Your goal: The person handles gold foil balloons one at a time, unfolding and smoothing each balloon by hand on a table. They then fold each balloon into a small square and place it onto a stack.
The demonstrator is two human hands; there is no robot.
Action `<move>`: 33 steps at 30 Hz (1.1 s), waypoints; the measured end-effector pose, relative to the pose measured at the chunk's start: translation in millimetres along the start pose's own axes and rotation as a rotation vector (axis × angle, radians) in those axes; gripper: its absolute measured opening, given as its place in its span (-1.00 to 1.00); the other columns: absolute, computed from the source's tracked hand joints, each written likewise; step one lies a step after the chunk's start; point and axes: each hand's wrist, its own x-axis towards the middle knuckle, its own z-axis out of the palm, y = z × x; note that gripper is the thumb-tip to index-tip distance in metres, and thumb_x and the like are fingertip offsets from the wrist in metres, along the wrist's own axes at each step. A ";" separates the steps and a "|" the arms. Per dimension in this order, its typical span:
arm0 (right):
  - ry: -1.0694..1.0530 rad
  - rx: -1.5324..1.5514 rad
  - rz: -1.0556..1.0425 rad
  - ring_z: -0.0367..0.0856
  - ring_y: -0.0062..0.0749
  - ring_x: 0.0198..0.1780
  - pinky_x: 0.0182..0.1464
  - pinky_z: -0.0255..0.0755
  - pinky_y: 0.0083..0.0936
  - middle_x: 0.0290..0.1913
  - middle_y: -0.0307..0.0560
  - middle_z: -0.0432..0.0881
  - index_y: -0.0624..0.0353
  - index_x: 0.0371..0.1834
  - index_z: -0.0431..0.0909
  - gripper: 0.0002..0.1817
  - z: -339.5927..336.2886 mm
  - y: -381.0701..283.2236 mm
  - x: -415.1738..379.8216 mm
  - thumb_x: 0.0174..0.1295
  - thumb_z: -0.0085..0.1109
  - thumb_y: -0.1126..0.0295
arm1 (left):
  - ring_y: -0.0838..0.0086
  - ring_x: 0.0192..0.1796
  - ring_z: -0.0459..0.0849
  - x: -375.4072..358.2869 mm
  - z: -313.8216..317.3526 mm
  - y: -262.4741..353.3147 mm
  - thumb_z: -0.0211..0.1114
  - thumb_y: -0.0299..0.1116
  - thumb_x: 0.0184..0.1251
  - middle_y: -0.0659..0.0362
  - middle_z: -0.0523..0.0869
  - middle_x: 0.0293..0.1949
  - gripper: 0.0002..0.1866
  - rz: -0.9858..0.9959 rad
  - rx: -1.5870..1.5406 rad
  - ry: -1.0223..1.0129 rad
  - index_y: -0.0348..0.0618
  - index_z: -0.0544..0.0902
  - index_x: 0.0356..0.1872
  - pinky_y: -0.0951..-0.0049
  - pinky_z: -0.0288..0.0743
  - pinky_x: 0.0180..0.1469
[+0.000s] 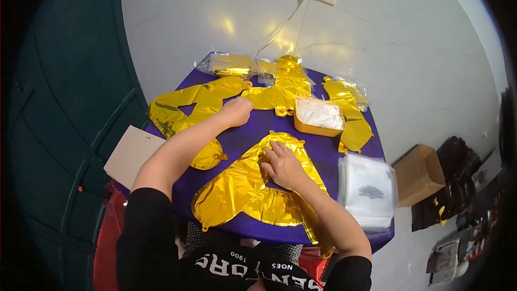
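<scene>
A flat gold foil balloon point(231, 194), shaped like a letter A with a hole in the middle, lies in front of me, its lower right leg hanging past the table edge. My right hand point(284, 167) rests on its upper part with fingers stretched out. Farther forward, my left hand point(238, 112) is closed like a fist between a second gold foil balloon point(167, 110) on the left and a third point(293, 83) at the back. Whatever its fingers hold, if anything, is hidden.
The table has a purple cloth point(245, 143). A yellow tub point(318, 127) holds white strips. Another gold balloon point(353, 124), clear plastic bags point(367, 191) and packed gold foil point(232, 64) lie around. Cardboard boxes point(419, 175) stand right; a beige board point(131, 153) is left.
</scene>
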 end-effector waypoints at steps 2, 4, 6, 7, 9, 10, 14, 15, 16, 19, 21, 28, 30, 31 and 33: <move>-0.003 0.032 -0.002 0.46 0.11 0.18 0.23 0.34 -0.17 0.10 0.26 0.54 0.32 0.02 0.49 -0.57 -3.0 2.7 5.6 0.16 0.22 0.25 | 0.02 0.02 0.61 21.1 19.8 -11.3 0.18 -0.44 0.14 -0.08 0.69 -0.21 -0.84 0.086 0.118 0.058 -0.26 0.66 -0.31 0.12 0.50 0.07; -0.002 0.040 -0.028 0.53 -0.02 -0.01 0.08 0.40 -0.26 -0.14 0.10 0.62 0.28 -0.15 0.57 -0.71 -4.0 8.2 15.3 0.09 0.25 0.36 | 0.02 0.05 0.60 37.3 37.3 -22.8 0.18 -0.45 0.14 -0.07 0.68 -0.19 -0.84 0.108 0.171 0.088 -0.26 0.65 -0.29 0.12 0.50 0.09; -0.096 0.013 -0.019 0.54 -0.08 -0.12 -0.02 0.42 -0.27 -0.27 0.02 0.63 0.25 -0.29 0.59 -0.81 -7.2 11.9 26.4 0.05 0.26 0.40 | 0.03 0.07 0.59 44.6 46.1 -29.5 0.18 -0.45 0.13 -0.06 0.67 -0.14 -0.81 0.070 0.160 0.088 -0.25 0.64 -0.24 0.11 0.49 0.10; 0.020 -0.017 -0.125 0.51 -0.15 -0.29 -0.22 0.38 -0.24 -0.46 -0.05 0.57 0.17 -0.55 0.54 -0.92 -1.7 18.0 34.1 -0.04 0.22 0.43 | 0.05 0.08 0.58 50.5 45.5 -30.9 0.18 -0.45 0.13 -0.06 0.65 -0.06 -0.76 -0.017 0.117 -0.015 -0.25 0.63 -0.17 0.09 0.48 0.12; 0.028 -0.077 -0.151 0.50 -0.17 -0.30 -0.21 0.38 -0.26 -0.49 -0.08 0.54 0.14 -0.56 0.53 -0.92 2.4 27.5 49.9 -0.03 0.22 0.42 | 0.02 0.11 0.57 56.6 46.3 -35.4 0.16 -0.44 0.16 -0.07 0.67 -0.06 -0.76 -0.031 0.069 -0.033 -0.26 0.65 -0.17 0.08 0.49 0.13; 0.033 -0.103 -0.164 0.50 -0.17 -0.31 -0.21 0.38 -0.27 -0.51 -0.09 0.52 0.13 -0.56 0.53 -0.92 5.7 31.5 58.1 -0.03 0.21 0.41 | 0.01 0.12 0.56 57.0 47.5 -38.5 0.15 -0.44 0.18 -0.07 0.67 -0.06 -0.76 -0.040 0.047 -0.045 -0.27 0.66 -0.17 0.07 0.49 0.13; 0.078 -0.132 -0.169 0.49 -0.16 -0.28 -0.19 0.40 -0.30 -0.46 -0.07 0.52 0.15 -0.52 0.54 -0.93 31.2 54.9 89.4 0.01 0.18 0.41 | -0.01 0.07 0.58 59.8 53.5 -47.2 0.19 -0.47 0.11 -0.07 0.69 -0.09 -0.77 0.068 0.095 0.014 -0.29 0.67 -0.20 0.09 0.52 0.08; 0.038 -0.138 -0.123 0.48 -0.13 -0.23 -0.11 0.42 -0.30 -0.37 -0.04 0.53 0.19 -0.33 0.56 -0.83 34.9 57.4 96.0 0.01 0.27 0.40 | -0.01 0.03 0.58 59.4 53.3 -47.3 0.22 -0.47 0.07 -0.06 0.69 -0.12 -0.78 0.097 0.102 0.056 -0.28 0.67 -0.24 0.10 0.53 0.06; 0.085 -0.164 -0.133 0.49 -0.14 -0.24 -0.13 0.42 -0.31 -0.37 -0.03 0.53 0.19 -0.36 0.55 -0.86 41.6 61.4 103.0 0.02 0.23 0.42 | 0.01 0.04 0.57 59.4 52.9 -47.3 0.21 -0.46 0.07 -0.04 0.68 -0.12 -0.78 0.086 0.104 0.043 -0.26 0.67 -0.24 0.11 0.52 0.08; 0.147 -0.281 -0.151 0.51 -0.18 -0.24 -0.15 0.43 -0.37 -0.34 -0.02 0.53 0.20 -0.39 0.53 -0.89 64.9 74.8 126.0 0.01 0.13 0.45 | 0.07 0.03 0.55 58.1 51.7 -46.4 0.21 -0.45 0.08 0.00 0.66 -0.13 -0.81 0.077 0.102 0.051 -0.24 0.67 -0.27 0.13 0.49 0.08; 0.137 -0.326 -0.144 0.51 -0.19 -0.23 -0.17 0.44 -0.37 -0.34 -0.03 0.53 0.21 -0.38 0.53 -0.89 75.5 80.5 137.6 0.01 0.13 0.45 | 0.08 -0.01 0.57 54.8 54.1 -48.4 0.21 -0.45 0.08 0.00 0.67 -0.17 -0.85 0.101 0.089 0.120 -0.24 0.67 -0.34 0.13 0.50 0.05; 0.130 -0.275 -0.042 0.55 -0.06 -0.24 -0.15 0.48 -0.24 -0.38 0.04 0.57 0.23 -0.46 0.56 -0.93 106.2 101.4 168.1 -0.01 0.15 0.48 | 0.02 -0.04 0.60 55.2 62.2 -50.2 0.15 -0.45 0.15 -0.10 0.66 -0.25 -0.85 0.049 -0.041 0.249 -0.31 0.65 -0.39 0.08 0.48 0.01; 0.187 -0.192 0.002 0.54 -0.02 -0.25 -0.16 0.48 -0.19 -0.39 0.07 0.56 0.21 -0.48 0.55 -0.94 108.4 107.3 169.5 -0.04 0.16 0.48 | -0.03 -0.06 0.62 61.0 64.1 -49.6 0.14 -0.43 0.16 -0.16 0.65 -0.25 -0.81 -0.050 -0.170 0.341 -0.38 0.62 -0.35 0.12 0.50 0.00; 0.159 -0.118 0.099 0.58 0.06 -0.28 -0.18 0.50 -0.17 -0.41 0.15 0.60 0.26 -0.47 0.61 -0.91 113.0 113.8 170.0 -0.03 0.17 0.49 | -0.05 -0.09 0.63 64.3 67.5 -49.2 0.15 -0.42 0.16 -0.17 0.65 -0.26 -0.79 -0.100 -0.254 0.474 -0.40 0.62 -0.33 0.14 0.51 -0.01; 0.205 0.041 0.278 0.60 0.08 -0.31 -0.19 0.51 -0.18 -0.42 0.18 0.62 0.28 -0.45 0.65 -0.89 119.3 121.4 173.0 0.00 0.17 0.48 | -0.06 -0.10 0.64 73.4 66.5 -44.8 0.15 -0.40 0.17 -0.19 0.66 -0.23 -0.76 -0.429 -0.500 0.670 -0.41 0.60 -0.25 0.12 0.52 -0.02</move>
